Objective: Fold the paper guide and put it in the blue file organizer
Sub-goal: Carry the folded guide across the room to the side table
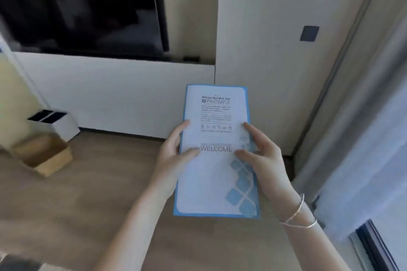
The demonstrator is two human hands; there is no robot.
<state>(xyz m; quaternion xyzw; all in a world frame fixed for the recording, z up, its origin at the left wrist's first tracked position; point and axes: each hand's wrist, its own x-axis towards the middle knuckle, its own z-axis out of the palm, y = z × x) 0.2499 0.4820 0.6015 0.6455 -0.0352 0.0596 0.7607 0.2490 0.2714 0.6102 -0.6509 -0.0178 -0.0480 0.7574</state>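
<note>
The paper guide (pixel 214 182) is a tall, narrow white sheet with a blue border, printed text, the word WELCOME and blue tiles at its lower right. It is held upright in the air in front of me, folded into one slim panel. My left hand (pixel 174 160) grips its left edge, thumb on the front near WELCOME. My right hand (pixel 262 160) grips its right edge, thumb on the front and two thin bracelets on the wrist. No blue file organizer shows in view.
Below lies a wooden floor (pixel 88 204). A white bin with two dark openings (pixel 57 123) and a wooden box (pixel 44 156) stand at the left by the white wall panel. A dark screen (pixel 83 6) hangs above. A grey curtain (pixel 363 149) hangs at the right.
</note>
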